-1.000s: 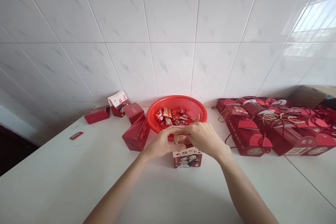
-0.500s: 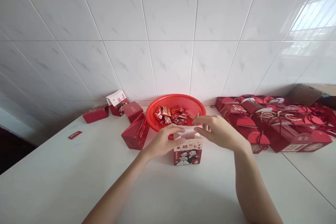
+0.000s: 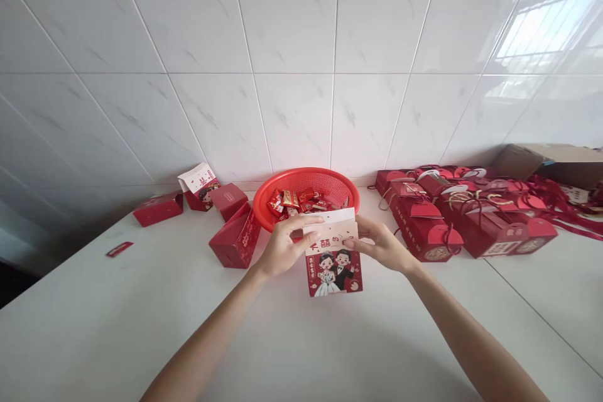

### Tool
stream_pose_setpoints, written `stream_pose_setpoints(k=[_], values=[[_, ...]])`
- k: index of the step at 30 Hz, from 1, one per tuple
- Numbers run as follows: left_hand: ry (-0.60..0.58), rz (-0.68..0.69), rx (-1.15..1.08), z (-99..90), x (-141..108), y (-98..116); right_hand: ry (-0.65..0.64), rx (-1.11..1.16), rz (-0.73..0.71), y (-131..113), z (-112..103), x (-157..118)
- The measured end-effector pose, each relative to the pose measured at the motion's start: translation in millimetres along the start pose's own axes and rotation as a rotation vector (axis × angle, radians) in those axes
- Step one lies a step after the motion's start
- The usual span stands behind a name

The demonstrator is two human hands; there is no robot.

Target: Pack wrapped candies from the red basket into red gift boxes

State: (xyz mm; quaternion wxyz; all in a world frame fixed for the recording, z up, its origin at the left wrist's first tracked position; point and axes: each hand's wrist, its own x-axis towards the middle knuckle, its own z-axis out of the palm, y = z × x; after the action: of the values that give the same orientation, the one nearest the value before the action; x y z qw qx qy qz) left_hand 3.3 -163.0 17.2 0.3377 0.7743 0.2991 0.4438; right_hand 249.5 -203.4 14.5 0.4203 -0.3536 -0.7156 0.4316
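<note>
A red and cream candy box (image 3: pixel 335 273), printed with a cartoon bride and groom, is held upright in front of the basket. My left hand (image 3: pixel 288 245) grips its upper left edge, thumb on the front and fingers behind. At the upper right edge, my right hand (image 3: pixel 380 244) pinches it the same way. The box's top flaps stand up between the hands, pressed close together; its inside is hidden. Just behind is a red plastic basket (image 3: pixel 264 198) with several wrapped candies (image 3: pixel 291 198) in it.
Left of the basket lie several red boxes (image 3: pixel 234 237) and a white-topped box (image 3: pixel 198 185). A small red strip (image 3: pixel 119 249) lies farther left. Many red boxes with cords (image 3: pixel 499 232) crowd the right side, with a cardboard box (image 3: pixel 541 160) behind. A tiled wall (image 3: pixel 296 125) backs the table.
My right hand has come down from above the box's opening to grip its right edge. The top flaps have been brought together, and the box now tilts slightly. The view has shifted right.
</note>
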Motion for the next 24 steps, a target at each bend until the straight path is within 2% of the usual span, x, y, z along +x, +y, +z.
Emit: stream_pose_setpoints(k=[5,9,14,17,22,24], values=[[0.005,-0.062,-0.091,2.2,-3.1,5.0,0.044,0.193,0.051,8.4,7.9,-1.9],[0.009,-0.011,-0.058,2.0,-3.7,2.0,0.02,0.294,0.07,12.0,10.8,-1.2],[0.05,0.048,-0.067,6.0,-2.7,-4.3,0.07,0.225,0.037,6.3,13.8,-1.8],[0.055,0.065,-0.073,7.7,-3.7,-5.6,0.127,0.197,0.082,9.2,15.8,-0.5],[-0.066,0.064,-0.076,5.1,-6.1,-5.5,0.186,0.202,0.141,20.7,18.9,0.2],[-0.067,0.021,-0.057,6.1,-6.7,-7.1,0.183,0.175,0.128,21.9,21.4,-1.8]])
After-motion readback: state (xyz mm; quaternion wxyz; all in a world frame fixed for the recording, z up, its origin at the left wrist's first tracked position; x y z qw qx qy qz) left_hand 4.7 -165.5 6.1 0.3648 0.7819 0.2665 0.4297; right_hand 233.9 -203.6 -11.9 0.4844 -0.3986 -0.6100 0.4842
